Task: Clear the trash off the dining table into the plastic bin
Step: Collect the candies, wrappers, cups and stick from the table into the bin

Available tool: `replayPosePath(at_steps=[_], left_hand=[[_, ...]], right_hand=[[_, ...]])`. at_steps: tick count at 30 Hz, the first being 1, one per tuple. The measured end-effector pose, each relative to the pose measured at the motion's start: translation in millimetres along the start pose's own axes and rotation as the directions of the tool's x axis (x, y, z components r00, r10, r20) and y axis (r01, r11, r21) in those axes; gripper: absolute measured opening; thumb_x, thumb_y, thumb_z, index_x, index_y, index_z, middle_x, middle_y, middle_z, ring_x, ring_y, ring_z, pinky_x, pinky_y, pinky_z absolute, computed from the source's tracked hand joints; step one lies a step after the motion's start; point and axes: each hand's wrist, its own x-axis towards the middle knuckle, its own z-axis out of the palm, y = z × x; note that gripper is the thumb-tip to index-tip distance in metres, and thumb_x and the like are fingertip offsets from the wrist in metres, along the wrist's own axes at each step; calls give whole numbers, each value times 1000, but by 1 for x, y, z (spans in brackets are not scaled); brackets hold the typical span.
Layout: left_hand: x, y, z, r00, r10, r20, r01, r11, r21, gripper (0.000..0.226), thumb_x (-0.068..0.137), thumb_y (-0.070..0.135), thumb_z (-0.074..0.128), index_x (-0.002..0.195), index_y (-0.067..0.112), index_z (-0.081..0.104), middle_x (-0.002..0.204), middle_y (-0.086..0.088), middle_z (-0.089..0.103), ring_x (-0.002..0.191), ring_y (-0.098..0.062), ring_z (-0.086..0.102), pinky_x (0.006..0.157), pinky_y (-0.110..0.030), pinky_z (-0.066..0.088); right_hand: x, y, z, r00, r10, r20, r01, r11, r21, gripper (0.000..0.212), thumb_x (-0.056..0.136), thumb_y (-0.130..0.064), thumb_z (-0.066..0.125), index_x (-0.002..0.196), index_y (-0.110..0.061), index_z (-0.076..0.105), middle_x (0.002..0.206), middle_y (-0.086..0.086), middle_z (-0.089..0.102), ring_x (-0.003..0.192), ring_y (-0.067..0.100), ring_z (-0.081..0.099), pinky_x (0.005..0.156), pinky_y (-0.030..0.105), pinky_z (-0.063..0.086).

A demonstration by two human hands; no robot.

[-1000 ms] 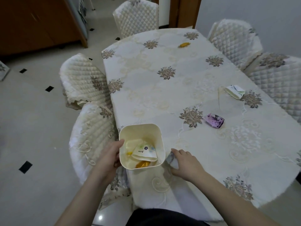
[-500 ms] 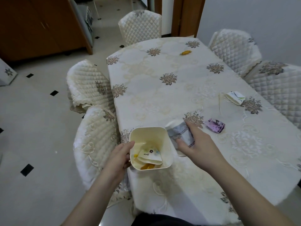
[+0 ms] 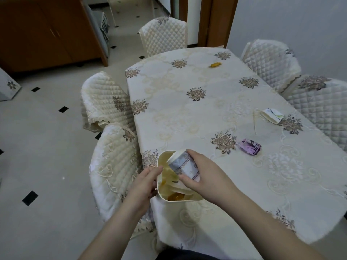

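Right hand [image 3: 204,173], fingers clamped round a crumpled paper cup [image 3: 183,166], tilts it over the plastic bin [image 3: 161,192] at the desk [image 3: 187,113] edge; left hand [image 3: 144,184] grips the bin's side, likely steadying it. Purple wrapper [image 3: 249,146], folded white packet [image 3: 272,115] and far orange candy [image 3: 215,64] remain, nothing blocking reach.

smooth cream plastic bin [image 3: 161,192], printed paper cup [image 3: 183,165], embroidered cloth tablecloth [image 3: 216,109], quilted fabric chair covers [image 3: 107,98]
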Motion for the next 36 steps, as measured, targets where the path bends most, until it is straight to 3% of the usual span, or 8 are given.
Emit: replayPosePath(at_steps=[4,13,17,22,28,33,36], left_hand=[[-1,-3,-6,1000,8,10,-8,1000,-28,27,83,34,69,74,16,50,47,7,46,37,-7,40,35,-18,32],[1,-1,-14,1000,-12,23,13,1000,-24,28,88,31,66,70,16,51,46,8,50,36,-7,46,35,-19,34],[6,1,-12,997,-27,77,27,1000,-3,29,87,34,66,69,17,52,46,10,52,38,-6,47,36,-17,36],[17,5,-6,989,-11,148,4,999,47,39,65,51,72,59,22,47,50,6,37,42,-9,32,38,-21,27],[38,8,7,971,-26,236,7,997,83,43,68,49,71,76,14,47,61,-4,31,51,-16,27,49,-31,21],[52,7,24,951,-7,308,-28,994,109,40,67,48,69,59,22,40,50,4,26,44,-12,21,44,-28,15],[56,5,37,957,-38,288,1,992,127,36,68,47,68,64,23,42,51,4,27,45,-12,23,47,-30,16]], right_hand=[[-2,1,5,1000,-9,4,9,1000,-6,77,82,-57,57,146,-28,28,147,-11,38,133,7,36,108,27,33],[-8,14,-4,992,19,-127,-28,997,-67,56,91,-53,47,142,-33,34,142,-17,40,128,-1,37,101,19,32],[-12,28,-13,978,89,-190,-106,991,-86,54,91,-53,48,140,-34,36,141,-17,42,126,1,40,101,21,34],[-23,48,-30,942,207,-265,-238,967,-93,54,91,-49,51,140,-32,39,140,-12,47,126,7,44,103,29,37],[-45,72,-56,863,329,-383,-420,889,-182,49,93,-41,52,138,-20,45,137,1,51,126,19,45,100,32,36],[-62,88,-61,813,396,-427,-517,829,-216,49,93,-40,53,137,-20,46,135,1,51,124,21,47,98,33,37],[-67,99,-62,801,422,-424,-547,804,-233,49,93,-39,54,137,-19,45,136,2,51,124,23,47,99,35,38]])
